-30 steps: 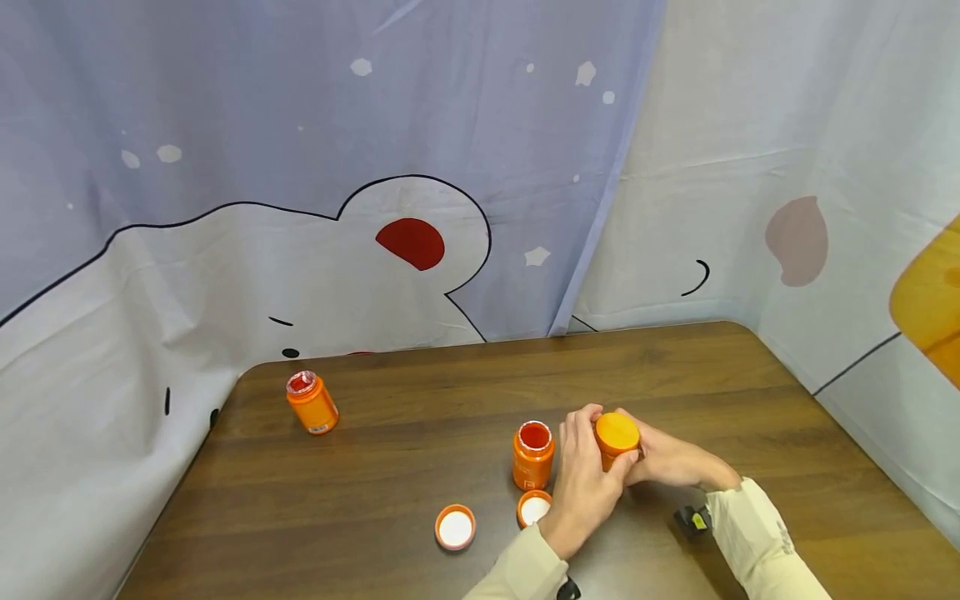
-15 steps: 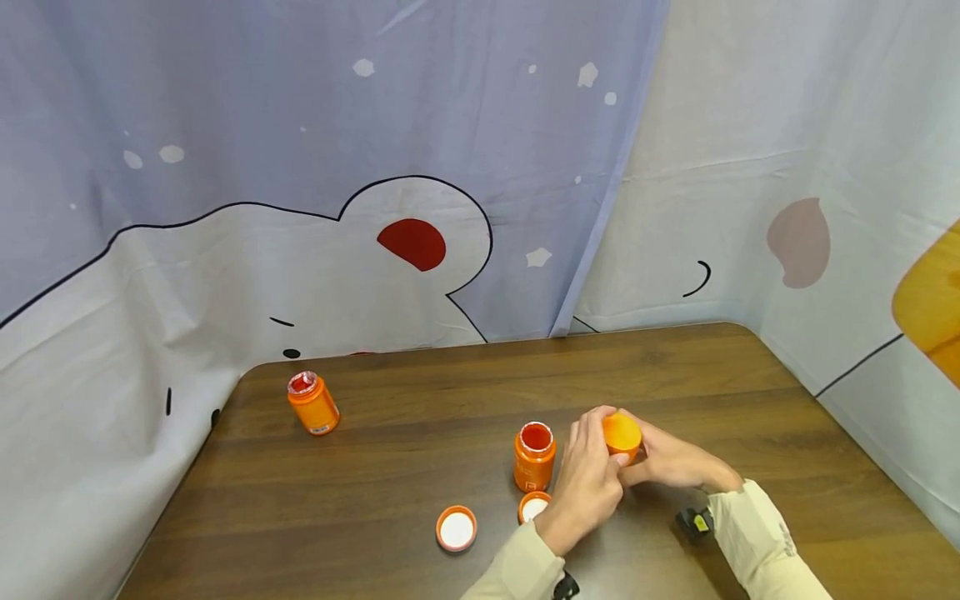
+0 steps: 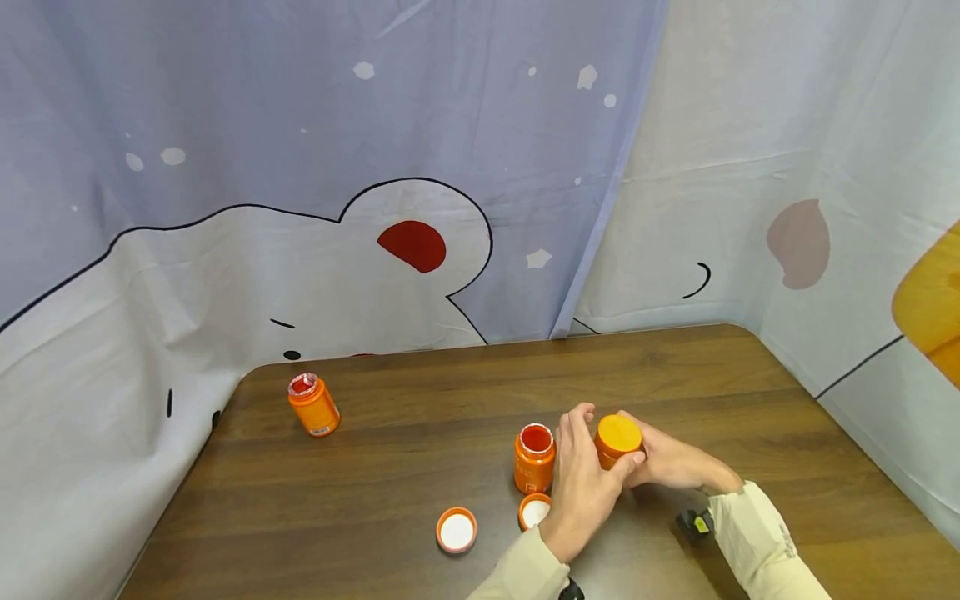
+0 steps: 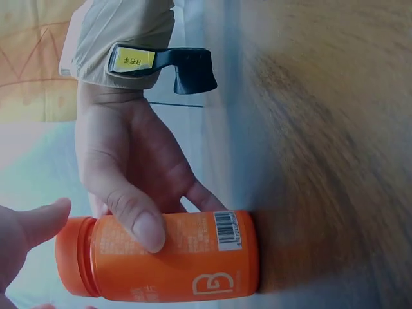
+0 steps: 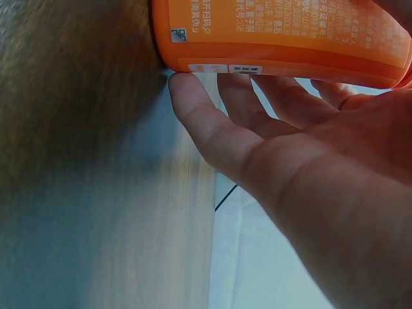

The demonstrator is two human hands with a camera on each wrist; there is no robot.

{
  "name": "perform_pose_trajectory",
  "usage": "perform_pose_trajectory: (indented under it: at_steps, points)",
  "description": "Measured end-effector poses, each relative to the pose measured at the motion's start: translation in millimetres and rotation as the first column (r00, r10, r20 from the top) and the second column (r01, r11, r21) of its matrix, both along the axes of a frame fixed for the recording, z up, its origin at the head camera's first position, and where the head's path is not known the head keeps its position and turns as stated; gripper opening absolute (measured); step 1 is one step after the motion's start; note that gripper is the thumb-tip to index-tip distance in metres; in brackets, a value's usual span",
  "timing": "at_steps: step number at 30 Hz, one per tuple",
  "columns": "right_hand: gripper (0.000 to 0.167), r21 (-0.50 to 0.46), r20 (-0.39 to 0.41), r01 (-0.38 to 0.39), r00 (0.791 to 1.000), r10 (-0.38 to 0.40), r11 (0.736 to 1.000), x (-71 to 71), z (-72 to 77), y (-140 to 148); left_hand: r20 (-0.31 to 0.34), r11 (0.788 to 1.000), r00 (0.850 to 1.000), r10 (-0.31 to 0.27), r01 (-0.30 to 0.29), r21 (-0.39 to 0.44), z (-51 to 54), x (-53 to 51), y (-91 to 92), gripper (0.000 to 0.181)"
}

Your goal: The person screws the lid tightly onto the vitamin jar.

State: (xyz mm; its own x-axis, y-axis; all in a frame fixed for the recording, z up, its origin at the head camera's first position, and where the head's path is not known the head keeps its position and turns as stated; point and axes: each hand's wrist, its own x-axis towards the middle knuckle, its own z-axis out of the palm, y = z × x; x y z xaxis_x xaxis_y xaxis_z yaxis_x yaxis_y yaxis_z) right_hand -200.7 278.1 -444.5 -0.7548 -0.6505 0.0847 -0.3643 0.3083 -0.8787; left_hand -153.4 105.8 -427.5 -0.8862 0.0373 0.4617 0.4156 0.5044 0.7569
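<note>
An orange plastic jar (image 3: 609, 454) stands upright on the table with its orange screw cap (image 3: 619, 434) on. My right hand (image 3: 678, 460) grips the jar's body, the thumb on one side and fingers behind, as the left wrist view also shows. Around the cap, my left hand (image 3: 583, 492) has its fingers spread, with a gap between fingers and cap; the thumb lies near the cap's edge in the left wrist view. In the right wrist view, the labelled jar side (image 5: 290, 38) lies against the right fingers (image 5: 212, 125). The left palm side is hidden from the head view.
A lidless orange jar (image 3: 534, 460) stands just left of my left hand. Another lidless jar (image 3: 313, 406) is at the far left. Two caps lie inside-up: one cap (image 3: 456, 531) in front, another cap (image 3: 533, 510) partly behind the left hand. A printed curtain (image 3: 337, 275) hangs behind the table.
My left hand covered and turned the cap half a second ago; now its fingers have spread away from it and the cap top shows fully. The right hand stays on the jar.
</note>
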Motion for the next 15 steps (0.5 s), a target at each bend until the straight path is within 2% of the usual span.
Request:
perform_pose_trajectory:
  at_steps: [2, 8, 15]
  points:
    - [0.056, -0.003, -0.006, 0.002, 1.0, -0.002, 1.0, -0.2, 0.1, -0.1, -0.032, 1.0, 0.999, -0.003, 0.003, 0.006, -1.1, -0.2, 0.5, 0.073]
    - [0.056, -0.011, -0.026, -0.01, 1.0, 0.01, 1.0, -1.9, -2.2, 1.3, -0.089, 0.996, 0.993, -0.074, 0.07, -0.049, -6.6, -2.4, 1.5, 0.063]
    - [0.057, -0.047, -0.015, -0.043, 0.999, 0.043, 0.998, -3.3, -3.5, 1.5, -0.146, 0.994, 0.987, -0.072, 0.059, -0.091, -9.5, -4.6, 1.3, 0.061]
